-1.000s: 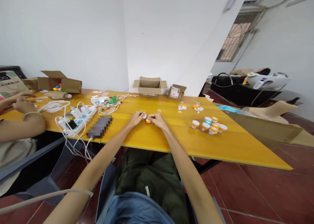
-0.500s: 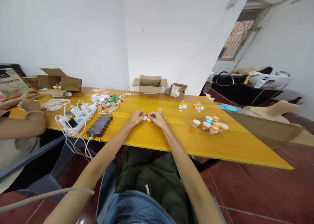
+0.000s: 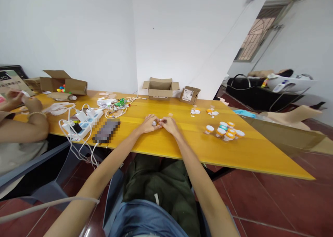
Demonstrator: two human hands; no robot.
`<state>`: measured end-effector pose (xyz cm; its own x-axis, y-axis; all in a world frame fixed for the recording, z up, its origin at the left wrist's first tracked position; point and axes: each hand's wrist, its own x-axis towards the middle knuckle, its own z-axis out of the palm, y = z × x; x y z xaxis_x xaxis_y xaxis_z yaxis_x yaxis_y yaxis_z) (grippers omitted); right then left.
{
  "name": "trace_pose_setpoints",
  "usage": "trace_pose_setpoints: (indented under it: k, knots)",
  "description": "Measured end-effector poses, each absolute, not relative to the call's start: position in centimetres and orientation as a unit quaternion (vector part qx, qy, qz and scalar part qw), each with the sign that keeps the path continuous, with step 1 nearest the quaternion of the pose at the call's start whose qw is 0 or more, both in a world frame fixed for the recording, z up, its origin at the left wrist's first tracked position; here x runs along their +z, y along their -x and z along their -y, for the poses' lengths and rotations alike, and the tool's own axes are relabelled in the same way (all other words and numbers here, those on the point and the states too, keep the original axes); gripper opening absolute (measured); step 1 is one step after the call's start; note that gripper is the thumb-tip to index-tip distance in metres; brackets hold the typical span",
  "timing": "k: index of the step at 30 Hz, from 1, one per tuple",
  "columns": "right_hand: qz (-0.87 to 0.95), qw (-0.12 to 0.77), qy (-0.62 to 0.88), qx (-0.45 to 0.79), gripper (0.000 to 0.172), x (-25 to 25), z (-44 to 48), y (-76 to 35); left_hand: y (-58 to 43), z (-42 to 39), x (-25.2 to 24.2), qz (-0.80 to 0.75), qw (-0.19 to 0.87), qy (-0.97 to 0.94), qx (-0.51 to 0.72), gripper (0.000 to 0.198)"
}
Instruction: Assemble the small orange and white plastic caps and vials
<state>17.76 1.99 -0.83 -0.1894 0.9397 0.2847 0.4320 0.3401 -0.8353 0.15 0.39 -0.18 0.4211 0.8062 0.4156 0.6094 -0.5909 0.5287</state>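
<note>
My left hand [image 3: 149, 124] is closed at the middle of the yellow table, its fingers curled around a small round white piece [image 3: 154, 123] with dark marks. A sliver of orange shows beside that piece, mostly covered by fingers. My right hand [image 3: 169, 124] is closed in a pinch and meets the left hand's fingertips; what lies in that pinch is too small to name. To the right stands a cluster of small clear jars [image 3: 229, 135] with white-topped orange and teal lids. One similar jar [image 3: 208, 129] stands a little apart from them.
Small white and orange parts [image 3: 195, 111] lie farther back. An open cardboard box [image 3: 160, 91] and a smaller carton [image 3: 189, 95] stand by the wall. On the left are a power strip [image 3: 87, 124] with cables, a phone [image 3: 106, 131] and another person's hands [image 3: 32, 104].
My hands have come together, and the orange lid that showed at my right fingertips is now mostly hidden. The other person's hands have risen with a white piece.
</note>
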Motion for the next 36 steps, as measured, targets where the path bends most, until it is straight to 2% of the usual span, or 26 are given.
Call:
trace_pose_setpoints:
  k: [16,23,36]
  knots:
    - [0.769,0.372,0.394,0.340,0.014,-0.9,-2.4,-19.1,-0.1,-0.4,0.0,-0.437,0.144,-0.844,0.276,0.023]
    - [0.785,0.336,0.418,0.311,0.016,-0.7,-2.3,-19.2,-0.1,-0.1,0.3,-0.431,0.143,-0.849,0.272,0.022]
    - [0.790,0.336,0.419,0.297,0.016,-0.5,-2.0,-19.2,-0.1,-0.3,0.4,-0.394,0.136,-0.869,0.269,0.017]
